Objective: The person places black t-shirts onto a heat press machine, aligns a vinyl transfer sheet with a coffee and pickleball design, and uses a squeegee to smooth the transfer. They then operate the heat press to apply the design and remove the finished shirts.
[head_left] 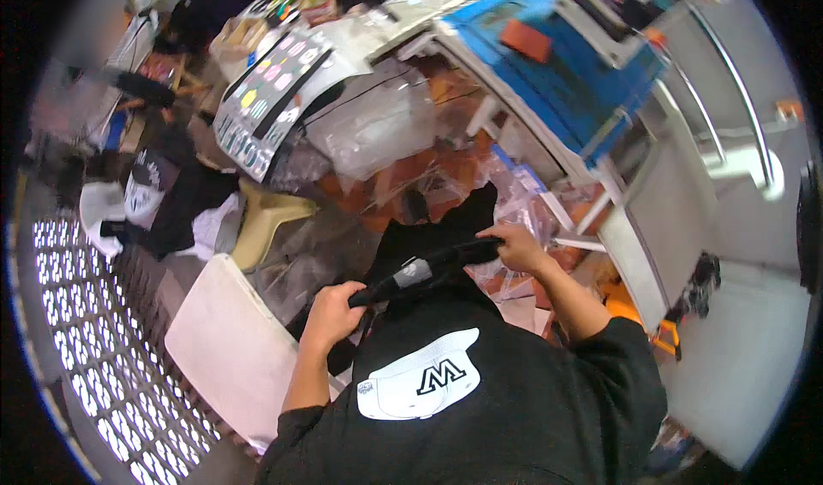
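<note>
Head view, black garment: the dark cloth (435,267) is in front of the person's torso, gripped at both ends, its upper edge gathered into a band with a grey patch (413,272) showing between the hands.
Left hand: the fingers (332,314) curl around the band's left end, thumb along the top.
Right hand: thumb and fingers (519,248) pinch the other end, higher in the view.
Why held so: probably the wide, two-ended hold keeps the band stretched and the cloth below hanging free.
White board-like surface: this panel (227,335) lies just beside the left forearm, perhaps placed for easy reach.
Blue-topped table: it (591,112) stands ahead to the right, a reddish block (525,41) resting on top, seemingly kept handy.
</note>
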A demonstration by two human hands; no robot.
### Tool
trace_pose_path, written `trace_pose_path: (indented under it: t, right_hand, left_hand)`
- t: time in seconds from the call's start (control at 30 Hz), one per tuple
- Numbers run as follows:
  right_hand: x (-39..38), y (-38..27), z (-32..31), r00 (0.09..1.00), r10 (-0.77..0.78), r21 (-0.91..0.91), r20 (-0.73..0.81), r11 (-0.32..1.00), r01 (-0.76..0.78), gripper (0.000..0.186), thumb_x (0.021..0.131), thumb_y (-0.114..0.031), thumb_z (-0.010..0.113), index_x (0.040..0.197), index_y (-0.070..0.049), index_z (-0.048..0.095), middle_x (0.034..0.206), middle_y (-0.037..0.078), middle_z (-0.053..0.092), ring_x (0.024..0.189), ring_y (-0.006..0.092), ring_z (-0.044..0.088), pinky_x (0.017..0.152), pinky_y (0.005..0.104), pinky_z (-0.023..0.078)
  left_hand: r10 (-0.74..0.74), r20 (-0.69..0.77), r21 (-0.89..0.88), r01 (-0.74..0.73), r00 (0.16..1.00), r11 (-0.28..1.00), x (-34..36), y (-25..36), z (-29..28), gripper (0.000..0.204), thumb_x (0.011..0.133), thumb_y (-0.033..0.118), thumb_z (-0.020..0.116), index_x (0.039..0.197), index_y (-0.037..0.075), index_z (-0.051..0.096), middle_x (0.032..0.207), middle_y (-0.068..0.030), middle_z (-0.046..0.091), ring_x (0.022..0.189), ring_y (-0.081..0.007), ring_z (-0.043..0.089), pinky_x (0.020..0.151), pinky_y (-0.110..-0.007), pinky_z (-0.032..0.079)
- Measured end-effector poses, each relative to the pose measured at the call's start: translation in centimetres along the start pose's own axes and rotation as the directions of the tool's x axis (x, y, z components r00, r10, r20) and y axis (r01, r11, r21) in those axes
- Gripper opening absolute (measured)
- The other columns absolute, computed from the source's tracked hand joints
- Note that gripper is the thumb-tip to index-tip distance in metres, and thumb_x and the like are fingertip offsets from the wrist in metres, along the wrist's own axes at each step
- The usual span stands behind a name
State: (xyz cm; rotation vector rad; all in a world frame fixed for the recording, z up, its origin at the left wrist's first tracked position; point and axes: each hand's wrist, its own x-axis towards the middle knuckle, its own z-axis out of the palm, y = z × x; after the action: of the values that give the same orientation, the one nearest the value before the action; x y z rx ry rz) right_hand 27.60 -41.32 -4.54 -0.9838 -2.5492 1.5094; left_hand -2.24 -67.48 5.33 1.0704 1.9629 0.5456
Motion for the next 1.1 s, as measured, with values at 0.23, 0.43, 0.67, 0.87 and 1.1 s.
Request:
trace_pose_path:
  t: [0.23,0.43,0.67,0.87,1.1]
  right_hand:
    - [-19.8,-7.4,-6.0,0.785,-0.193,-0.294,-0.589,0.956,0.015,0.073,0.070,-0.028,0.079,0.131,-0.011,0.043,0.102,0.022,0.059,0.096,0.0408,0.062,0.084,0.0451,0.050]
    - [-32.5,-2.3,-9.8,0.444,-0.150,-0.378,-0.883,0.790,-0.484,0.039,0.075,0.002,0.060,0.113,-0.003,0.056,0.097,0.018,0.060,0.088,0.0402,0.062,0.078,0.0448,0.052]
    - [-45.6,-2.0,-19.9,0.064,0.128,0.120,-0.990,0.986,-0.115,0.040,0.069,0.017,0.048,0.101,0.001,0.067,0.097,0.008,0.069,0.097,0.0170,0.064,0.091,0.0293,0.048]
    - [-46.9,6.1,-30.4,0.125,0.382,0.396,-0.916,0.911,0.118,0.012,0.084,0.001,0.068,0.095,-0.002,0.064,0.091,0.001,0.066,0.085,0.0103,0.059,0.085,0.0278,0.047]
    - [-48.8,15.6,-35.2,0.374,0.404,0.478,-0.835,0.869,0.128,0.018,0.081,0.003,0.066,0.097,-0.004,0.062,0.097,0.004,0.064,0.092,0.0123,0.060,0.086,0.0273,0.048]
  left_hand:
    - [0.538,-0.005,-0.152,-0.532,0.843,0.833,2.9,12.3,2.9,0.023,0.071,-0.006,0.063,0.094,-0.004,0.067,0.083,-0.0119,0.069,0.077,-0.0201,0.067,0.072,-0.031,0.051]
    - [0.877,0.162,0.107,-0.892,0.452,0.440,4.2,28.6,6.5,0.028,0.065,-0.009,0.071,0.091,-0.001,0.066,0.081,-0.0162,0.066,0.077,-0.0341,0.068,0.066,-0.036,0.053]
    - [0.978,0.000,0.261,-0.944,0.209,0.201,8.9,44.5,11.2,0.033,0.068,-0.014,0.066,0.096,0.002,0.069,0.083,-0.0118,0.058,0.077,-0.0284,0.061,0.071,-0.034,0.049]
    - [0.949,-0.233,0.155,-0.955,0.213,0.252,19.4,53.8,21.9,0.016,0.083,0.000,0.070,0.099,0.000,0.069,0.087,-0.0115,0.068,0.079,-0.0194,0.065,0.074,-0.030,0.050]
    - [0.914,-0.060,0.060,-0.913,0.401,0.404,25.8,58.3,29.1,0.015,0.086,0.009,0.074,0.097,-0.001,0.070,0.083,-0.0098,0.070,0.075,-0.0111,0.062,0.071,-0.026,0.050]
